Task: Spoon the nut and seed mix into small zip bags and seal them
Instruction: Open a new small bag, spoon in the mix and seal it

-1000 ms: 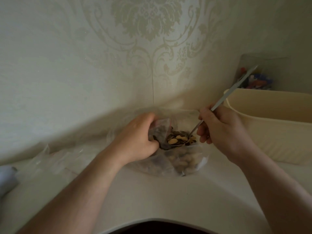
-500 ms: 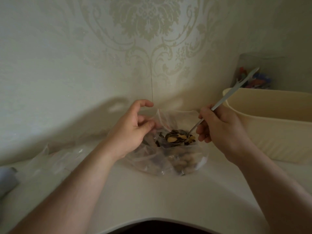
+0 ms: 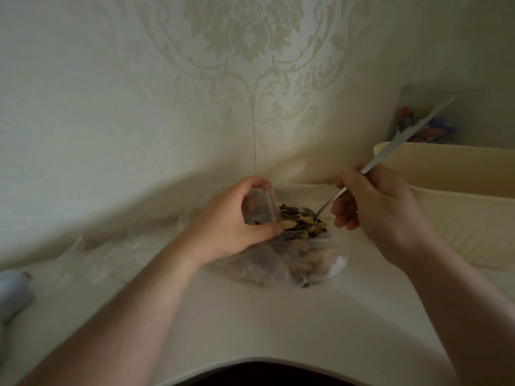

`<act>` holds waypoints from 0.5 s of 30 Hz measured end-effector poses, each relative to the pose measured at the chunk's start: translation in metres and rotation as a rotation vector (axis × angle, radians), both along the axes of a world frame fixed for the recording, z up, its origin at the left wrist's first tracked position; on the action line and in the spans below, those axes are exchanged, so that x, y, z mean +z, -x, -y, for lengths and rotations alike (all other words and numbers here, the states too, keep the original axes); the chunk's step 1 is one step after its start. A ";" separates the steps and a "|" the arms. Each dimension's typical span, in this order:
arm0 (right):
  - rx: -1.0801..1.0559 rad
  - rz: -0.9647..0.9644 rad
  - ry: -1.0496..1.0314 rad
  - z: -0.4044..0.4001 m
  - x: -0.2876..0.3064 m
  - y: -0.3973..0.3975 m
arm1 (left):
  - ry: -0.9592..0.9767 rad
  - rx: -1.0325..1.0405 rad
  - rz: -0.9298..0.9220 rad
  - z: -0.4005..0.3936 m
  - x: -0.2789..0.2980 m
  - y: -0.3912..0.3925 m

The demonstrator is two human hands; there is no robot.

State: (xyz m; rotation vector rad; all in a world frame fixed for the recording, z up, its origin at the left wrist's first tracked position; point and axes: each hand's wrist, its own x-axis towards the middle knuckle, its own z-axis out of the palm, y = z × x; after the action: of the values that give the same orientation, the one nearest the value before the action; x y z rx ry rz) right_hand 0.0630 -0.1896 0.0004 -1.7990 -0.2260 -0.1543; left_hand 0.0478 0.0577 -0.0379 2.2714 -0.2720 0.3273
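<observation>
My left hand [image 3: 230, 222] grips a small clear zip bag [image 3: 257, 207] with a red seal strip, its mouth held open toward the right. My right hand [image 3: 373, 207] holds a long metal spoon [image 3: 390, 150] by the handle. The spoon's bowl, heaped with dark seeds and pale nuts [image 3: 302, 222], sits right at the small bag's mouth. Under both lies a big clear bag of nut and seed mix [image 3: 306, 260] on the white table [image 3: 278, 324].
A cream plastic tub [image 3: 459, 201] stands at the right, close to my right hand. Behind it a clear container [image 3: 423, 126] holds colourful items. Several empty clear bags [image 3: 92, 252] lie at the left. A grey cloth [image 3: 11, 288] is at the left edge.
My left hand closed round the small bag again and turned its mouth open toward the spoon. The loaded spoon stayed at about the same place, now touching the bag's mouth.
</observation>
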 end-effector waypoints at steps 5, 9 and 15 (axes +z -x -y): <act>-0.010 0.028 0.031 0.002 0.000 0.000 | -0.169 0.026 0.032 -0.003 0.005 0.003; -0.030 0.025 0.029 0.004 0.000 -0.001 | -0.213 0.028 0.049 -0.002 0.007 0.005; -0.035 0.028 0.009 0.002 0.000 -0.001 | -0.213 0.024 0.048 -0.002 0.005 0.007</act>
State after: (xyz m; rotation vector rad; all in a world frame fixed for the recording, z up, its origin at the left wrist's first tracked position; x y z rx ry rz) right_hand 0.0636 -0.1919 0.0009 -1.8109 -0.2157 -0.2038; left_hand 0.0409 0.0598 -0.0326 2.4804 -0.3173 0.3811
